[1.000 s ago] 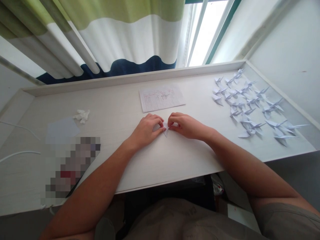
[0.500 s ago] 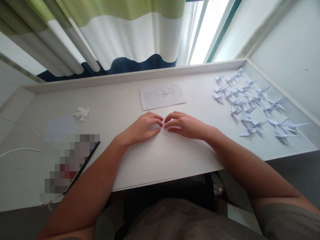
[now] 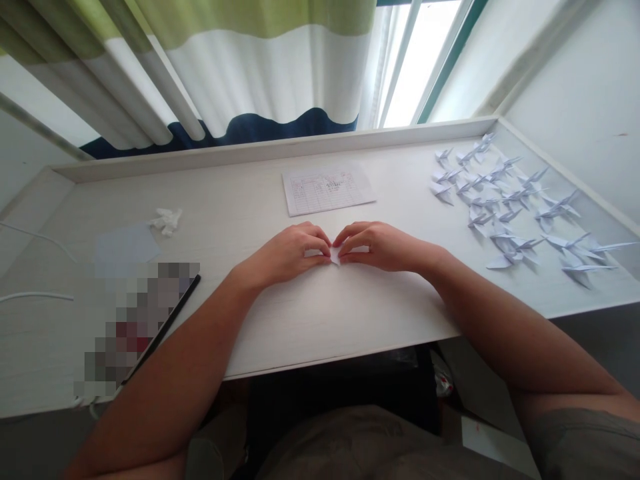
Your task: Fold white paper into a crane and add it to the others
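Observation:
A small folded piece of white paper (image 3: 335, 254) sits between my fingertips, low over the white desk (image 3: 280, 320). My left hand (image 3: 293, 252) pinches its left side between thumb and fingers. From the other side, my right hand (image 3: 377, 245) pinches it in the same way, the two sets of fingertips almost meeting. Much of the paper is hidden behind the fingers. Just beyond my hands lies a flat printed sheet (image 3: 329, 190) with a table and handwriting on it.
Several white paper cranes (image 3: 507, 190) stand grouped at the desk's right end. To the left lie a crumpled white tissue (image 3: 166, 221), a plain paper sheet (image 3: 125, 247), a blurred-out device with a dark edge (image 3: 163, 327) and white cables (image 3: 37, 295). A raised ledge (image 3: 250, 149) borders the back.
My fingertips have drawn closer together and now pinch the folded paper. The whole view has shifted slightly.

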`<state>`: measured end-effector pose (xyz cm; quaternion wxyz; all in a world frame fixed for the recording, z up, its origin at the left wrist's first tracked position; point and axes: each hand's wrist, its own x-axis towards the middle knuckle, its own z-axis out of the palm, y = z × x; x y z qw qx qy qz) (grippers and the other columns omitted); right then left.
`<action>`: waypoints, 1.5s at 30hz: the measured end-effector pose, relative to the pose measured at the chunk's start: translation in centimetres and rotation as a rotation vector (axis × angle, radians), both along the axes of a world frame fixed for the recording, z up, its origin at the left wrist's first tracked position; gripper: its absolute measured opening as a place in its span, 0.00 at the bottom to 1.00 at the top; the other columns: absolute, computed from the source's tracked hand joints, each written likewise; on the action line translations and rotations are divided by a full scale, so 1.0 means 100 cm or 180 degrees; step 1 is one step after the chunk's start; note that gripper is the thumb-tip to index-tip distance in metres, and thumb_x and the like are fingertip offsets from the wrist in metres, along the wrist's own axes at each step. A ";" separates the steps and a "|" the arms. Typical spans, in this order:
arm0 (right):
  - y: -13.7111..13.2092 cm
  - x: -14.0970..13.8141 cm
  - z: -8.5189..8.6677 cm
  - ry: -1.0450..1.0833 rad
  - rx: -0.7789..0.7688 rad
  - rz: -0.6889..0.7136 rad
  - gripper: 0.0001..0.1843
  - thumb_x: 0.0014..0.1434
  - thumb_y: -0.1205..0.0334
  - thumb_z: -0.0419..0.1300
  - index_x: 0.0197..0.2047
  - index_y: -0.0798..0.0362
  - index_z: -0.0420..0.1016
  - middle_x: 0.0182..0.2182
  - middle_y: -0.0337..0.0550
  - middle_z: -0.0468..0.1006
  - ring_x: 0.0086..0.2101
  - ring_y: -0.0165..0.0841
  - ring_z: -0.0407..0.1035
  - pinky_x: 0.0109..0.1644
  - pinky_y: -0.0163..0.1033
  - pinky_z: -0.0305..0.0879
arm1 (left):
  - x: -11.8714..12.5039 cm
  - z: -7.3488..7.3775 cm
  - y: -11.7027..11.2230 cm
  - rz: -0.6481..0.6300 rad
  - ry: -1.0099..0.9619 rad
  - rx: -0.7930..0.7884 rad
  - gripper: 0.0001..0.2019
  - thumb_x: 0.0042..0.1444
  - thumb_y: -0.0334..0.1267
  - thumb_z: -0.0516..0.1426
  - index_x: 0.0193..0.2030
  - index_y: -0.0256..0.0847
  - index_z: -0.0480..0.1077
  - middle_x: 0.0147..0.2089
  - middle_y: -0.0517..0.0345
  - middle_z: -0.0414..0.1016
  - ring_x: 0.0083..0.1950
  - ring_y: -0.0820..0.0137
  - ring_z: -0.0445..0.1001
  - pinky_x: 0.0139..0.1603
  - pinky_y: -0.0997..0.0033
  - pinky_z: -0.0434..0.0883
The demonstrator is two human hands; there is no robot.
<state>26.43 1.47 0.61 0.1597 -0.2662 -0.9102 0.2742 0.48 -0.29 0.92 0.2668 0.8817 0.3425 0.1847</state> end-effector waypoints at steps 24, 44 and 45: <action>-0.001 -0.020 -0.018 0.0400 -0.0391 -0.1049 0.07 0.60 0.66 0.66 0.42 0.51 0.83 0.42 0.47 0.82 0.44 0.41 0.74 0.52 0.46 0.68 | 0.007 -0.012 0.001 0.0833 0.0038 -0.0034 0.09 0.59 0.43 0.67 0.45 0.46 0.80 0.53 0.51 0.79 0.60 0.52 0.72 0.65 0.45 0.69; -0.001 -0.016 -0.011 0.1503 -0.1629 -0.1065 0.13 0.63 0.51 0.69 0.42 0.53 0.81 0.32 0.42 0.85 0.33 0.34 0.78 0.39 0.41 0.73 | 0.016 -0.011 0.000 0.1179 -0.1940 -0.1455 0.12 0.56 0.45 0.69 0.39 0.41 0.77 0.34 0.54 0.84 0.34 0.66 0.82 0.38 0.65 0.77; -0.002 -0.017 -0.011 0.1717 -0.1766 -0.1046 0.15 0.62 0.50 0.70 0.44 0.52 0.81 0.31 0.41 0.84 0.33 0.33 0.78 0.39 0.42 0.75 | 0.018 -0.010 -0.001 0.1230 -0.2102 -0.1464 0.13 0.55 0.45 0.70 0.40 0.40 0.78 0.33 0.54 0.84 0.34 0.66 0.82 0.37 0.65 0.78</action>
